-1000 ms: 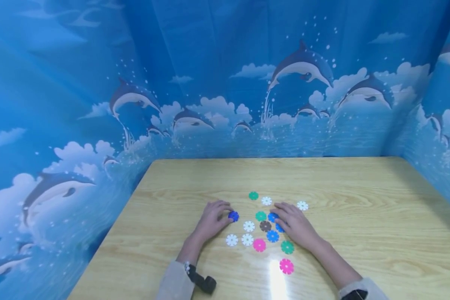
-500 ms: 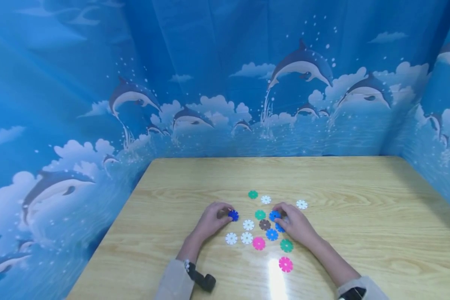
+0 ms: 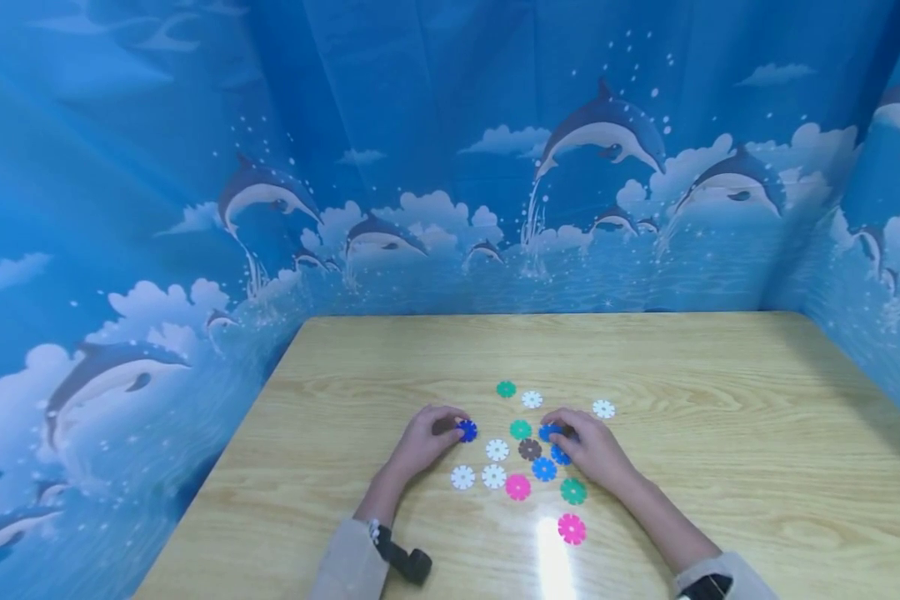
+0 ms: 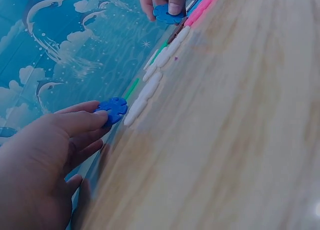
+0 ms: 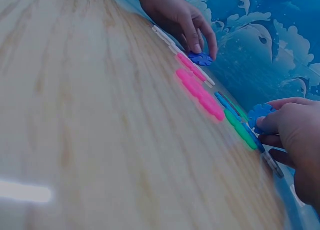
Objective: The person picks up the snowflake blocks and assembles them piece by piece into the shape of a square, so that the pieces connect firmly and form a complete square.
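Observation:
My left hand (image 3: 422,442) pinches a dark blue notched plastic disc (image 3: 468,431), a snowflake-shaped building piece, between thumb and fingertips. In the left wrist view this disc (image 4: 112,111) stands tilted at the fingertips, just over the tabletop. Opposite it, my right hand (image 3: 598,448) pinches a lighter blue notched disc (image 3: 547,432); the right wrist view shows the thumb lying across that disc (image 5: 257,115). Another blue disc (image 3: 560,454) lies beside the right thumb, partly covered by the hand. Between the hands are a green disc (image 3: 521,429), a brown disc (image 3: 529,450) and a white disc (image 3: 497,450).
Several more discs lie flat on the wooden table (image 3: 330,400): a pink disc (image 3: 518,487) and a green disc (image 3: 573,491) nearer me, a white disc (image 3: 603,409) farther right. A dolphin-printed curtain (image 3: 435,167) hangs behind the table.
My right fingers have drawn in from lying spread over the blue disc to pinching it. The left hand stays in place with its disc, its fingers slightly more bent.

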Tool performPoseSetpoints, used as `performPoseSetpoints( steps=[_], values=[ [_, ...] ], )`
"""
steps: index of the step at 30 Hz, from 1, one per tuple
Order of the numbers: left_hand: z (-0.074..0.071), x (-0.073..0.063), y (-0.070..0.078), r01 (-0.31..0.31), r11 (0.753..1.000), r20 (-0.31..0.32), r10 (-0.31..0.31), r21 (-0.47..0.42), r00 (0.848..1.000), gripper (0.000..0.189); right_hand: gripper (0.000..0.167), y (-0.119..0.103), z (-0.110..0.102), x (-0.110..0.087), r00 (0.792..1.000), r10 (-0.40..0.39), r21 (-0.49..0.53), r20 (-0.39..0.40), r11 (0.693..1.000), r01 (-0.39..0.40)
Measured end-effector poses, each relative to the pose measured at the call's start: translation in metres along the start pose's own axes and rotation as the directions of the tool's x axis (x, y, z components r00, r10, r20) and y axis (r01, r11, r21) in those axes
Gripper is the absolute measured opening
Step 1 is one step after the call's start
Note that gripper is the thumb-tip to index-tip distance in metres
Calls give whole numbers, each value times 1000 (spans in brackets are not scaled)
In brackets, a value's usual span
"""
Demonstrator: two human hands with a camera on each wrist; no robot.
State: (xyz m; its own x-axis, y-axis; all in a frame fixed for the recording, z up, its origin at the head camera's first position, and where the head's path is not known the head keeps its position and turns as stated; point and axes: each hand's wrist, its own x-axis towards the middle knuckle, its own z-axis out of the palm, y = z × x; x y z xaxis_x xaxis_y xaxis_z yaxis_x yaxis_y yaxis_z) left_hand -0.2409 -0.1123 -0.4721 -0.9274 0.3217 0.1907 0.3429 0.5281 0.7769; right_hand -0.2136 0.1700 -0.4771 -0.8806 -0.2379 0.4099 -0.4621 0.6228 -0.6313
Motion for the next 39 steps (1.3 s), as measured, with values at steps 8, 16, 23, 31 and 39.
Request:
performPoseSetpoints(
  steps=[8, 16, 23, 31, 39],
  values=[
    [0, 1, 5, 93, 993, -16, -94, -75, 995, 30, 27, 1, 0, 2, 1000, 22, 51, -9, 998, -22],
    [2, 7, 25, 140, 979, -67, -151, -148, 986, 26, 23, -5, -9, 8, 998, 60, 116, -17, 992, -57],
    [3, 11, 55, 189, 876, -21, -221, -444, 975, 27, 20, -17, -19, 16, 994, 113, 233, -10, 967, -108],
    [11, 29, 78, 221, 703, 36, -268, -676, 963, 28, 22, -36, -22, 31, 995, 96, 283, -16, 955, -88],
    [14, 36, 96, 240, 635, 50, -301, -734, 952, 27, 24, -50, -25, 37, 992, 124, 318, -38, 942, -106]
  ],
)
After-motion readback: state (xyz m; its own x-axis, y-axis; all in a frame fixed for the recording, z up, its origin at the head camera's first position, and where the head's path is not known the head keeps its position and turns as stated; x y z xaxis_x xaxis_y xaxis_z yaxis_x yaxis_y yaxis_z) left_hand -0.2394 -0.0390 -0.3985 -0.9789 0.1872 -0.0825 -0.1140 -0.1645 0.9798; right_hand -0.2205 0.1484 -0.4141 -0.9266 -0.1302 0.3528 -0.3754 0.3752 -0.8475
